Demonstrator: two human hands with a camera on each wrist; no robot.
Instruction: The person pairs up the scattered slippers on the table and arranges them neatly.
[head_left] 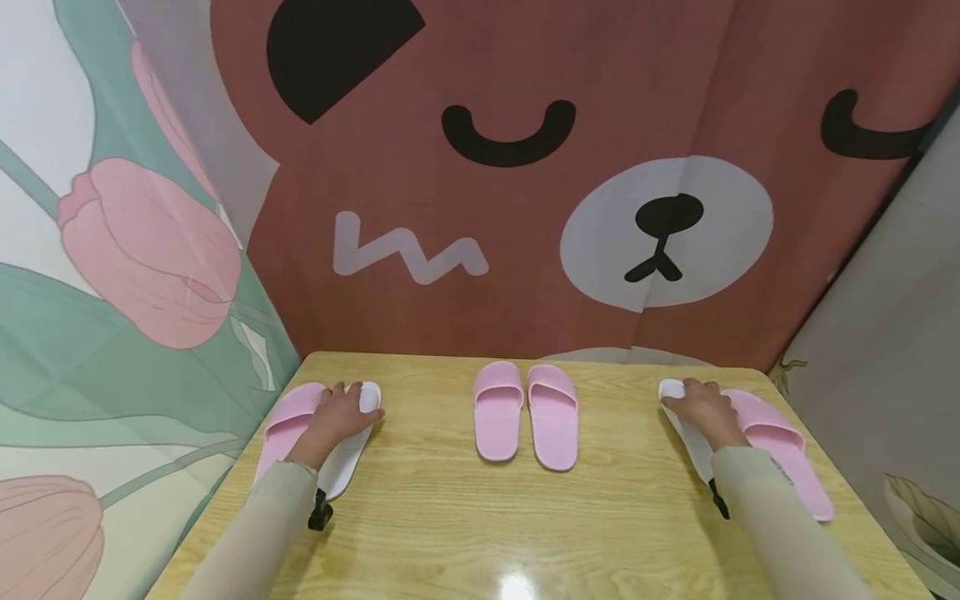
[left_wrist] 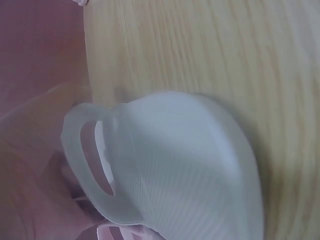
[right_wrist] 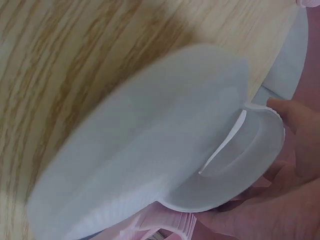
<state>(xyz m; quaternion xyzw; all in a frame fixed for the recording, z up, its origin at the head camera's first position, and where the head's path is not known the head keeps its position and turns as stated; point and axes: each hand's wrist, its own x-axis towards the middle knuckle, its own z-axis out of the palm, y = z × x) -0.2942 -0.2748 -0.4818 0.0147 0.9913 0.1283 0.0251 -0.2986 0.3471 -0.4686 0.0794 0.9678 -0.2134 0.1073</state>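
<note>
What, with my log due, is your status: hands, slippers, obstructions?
Left hand: gripping white slipper at the toe. Right hand: same, other white slipper. Possible obstructions: pink pair between hands, pink slipper beside each.

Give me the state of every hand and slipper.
Left hand: gripping
Right hand: gripping
Left white slipper: held by strap
Right white slipper: held by strap
Left pink slipper: strap up, partly hidden
Right pink slipper: strap up, partly hidden
Middle pink slippers: straps up, unheld

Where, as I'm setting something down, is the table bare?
Bare table flanks the middle pink slippers, to the left white slipper and right white slipper, and lies between the sleeves. Crowded: both sides, at left hand, right hand and outer pink slippers.
</note>
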